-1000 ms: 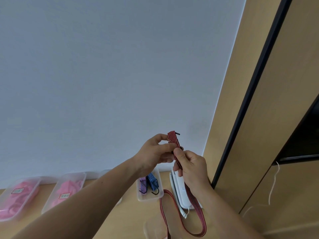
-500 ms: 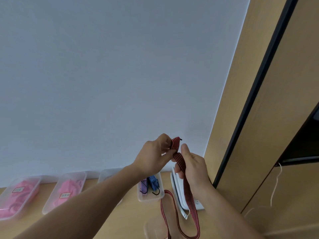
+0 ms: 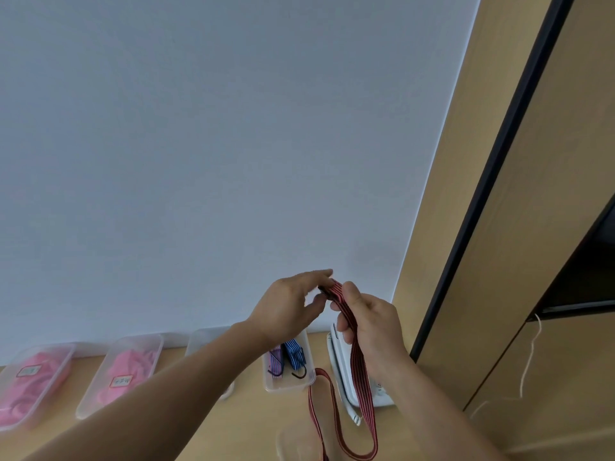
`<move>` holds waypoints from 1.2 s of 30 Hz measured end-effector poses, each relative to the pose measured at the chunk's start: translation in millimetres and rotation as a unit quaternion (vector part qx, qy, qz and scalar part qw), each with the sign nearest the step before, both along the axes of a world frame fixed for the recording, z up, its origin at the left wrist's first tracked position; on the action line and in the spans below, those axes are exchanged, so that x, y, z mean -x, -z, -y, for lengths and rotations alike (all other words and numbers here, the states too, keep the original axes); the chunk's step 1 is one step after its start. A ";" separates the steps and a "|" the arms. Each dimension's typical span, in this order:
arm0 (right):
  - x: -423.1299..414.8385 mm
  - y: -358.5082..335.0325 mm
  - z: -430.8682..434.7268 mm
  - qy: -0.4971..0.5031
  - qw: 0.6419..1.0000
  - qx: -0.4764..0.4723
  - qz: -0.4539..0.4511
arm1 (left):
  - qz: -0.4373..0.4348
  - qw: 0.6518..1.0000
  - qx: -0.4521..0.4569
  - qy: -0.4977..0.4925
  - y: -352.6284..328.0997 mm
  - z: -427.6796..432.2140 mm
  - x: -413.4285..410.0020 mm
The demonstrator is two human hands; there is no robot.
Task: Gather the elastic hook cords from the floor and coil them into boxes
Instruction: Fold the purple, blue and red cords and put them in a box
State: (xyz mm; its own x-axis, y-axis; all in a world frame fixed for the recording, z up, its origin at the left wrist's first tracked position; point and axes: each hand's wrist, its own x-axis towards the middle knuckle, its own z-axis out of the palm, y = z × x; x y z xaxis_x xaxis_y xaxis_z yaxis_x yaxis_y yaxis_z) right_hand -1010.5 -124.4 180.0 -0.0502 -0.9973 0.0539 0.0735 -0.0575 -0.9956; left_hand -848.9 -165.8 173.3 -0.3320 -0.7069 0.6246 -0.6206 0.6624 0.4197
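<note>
Jointly left hand [image 3: 286,307], right hand [image 3: 369,321] pinch one red cord [image 3: 361,374].

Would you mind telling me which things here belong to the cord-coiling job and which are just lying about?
Job: red striped cord, gripped by the right hand, left hand at its end; clear box holding purple cord and blue cord.
Lying about: white device; white string; two boxes of pink material.

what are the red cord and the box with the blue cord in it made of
The red cord looks like flat woven elastic webbing, matte, with fine dark stripes along it; it hangs limp in a loop. The box is probably translucent plastic, judging by its milky walls and rounded moulded rim.
</note>
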 end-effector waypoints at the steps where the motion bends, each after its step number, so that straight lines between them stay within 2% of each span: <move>1: 0.7 -0.7 0.3 0.010 1.000 0.009 -0.001 | -0.058 0.993 -0.098 -0.015 -1.9 0.1 1.6; 2: 1.3 -1.7 0.8 0.017 1.000 0.020 -0.005 | -0.128 0.970 -0.206 -0.018 -6.2 0.8 3.4; 4: 1.3 -3.4 1.1 0.021 0.998 0.048 -0.021 | -0.272 0.875 -0.401 0.015 -16.8 1.2 7.2; 5: 0.6 -3.9 1.1 0.021 0.997 0.061 -0.030 | -0.312 0.833 -0.455 0.041 -21.6 -0.2 8.9; 6: -0.5 -3.8 1.2 0.020 0.997 0.070 -0.038 | -0.325 0.813 -0.478 0.068 -25.5 -1.8 10.1; 8: -2.1 -2.1 1.3 0.019 0.995 0.080 -0.051 | -0.324 0.806 -0.481 0.118 -29.2 -4.5 12.8; 13: -0.1 5.5 4.1 0.039 0.994 0.066 -0.078 | -0.299 0.842 -0.437 0.100 -32.9 -3.1 11.8; 21: -1.1 10.5 4.2 0.027 0.998 -0.007 -0.061 | -0.247 0.902 -0.351 0.051 -27.2 -0.4 12.2; 25: 0.6 9.4 2.3 0.011 0.998 -0.018 -0.052 | -0.172 0.952 -0.253 0.017 -21.1 -0.4 8.4; 28: -1.5 5.9 1.9 0.008 0.999 -0.031 -0.029 | -0.116 0.976 -0.185 0.002 -13.6 -2.5 7.7; 31: -2.0 1.1 2.2 0.006 0.999 -0.042 -0.005 | -0.058 0.992 -0.108 0.003 -11.9 -3.6 9.2; 33: -1.3 -2.4 2.8 0.000 0.999 -0.040 -0.003 | -0.007 1.000 -0.024 -0.010 -14.0 -4.8 9.3; 36: -1.0 -6.7 4.2 -0.005 1.000 -0.031 0.000 | 0.061 0.995 0.081 -0.003 -14.9 -9.2 8.7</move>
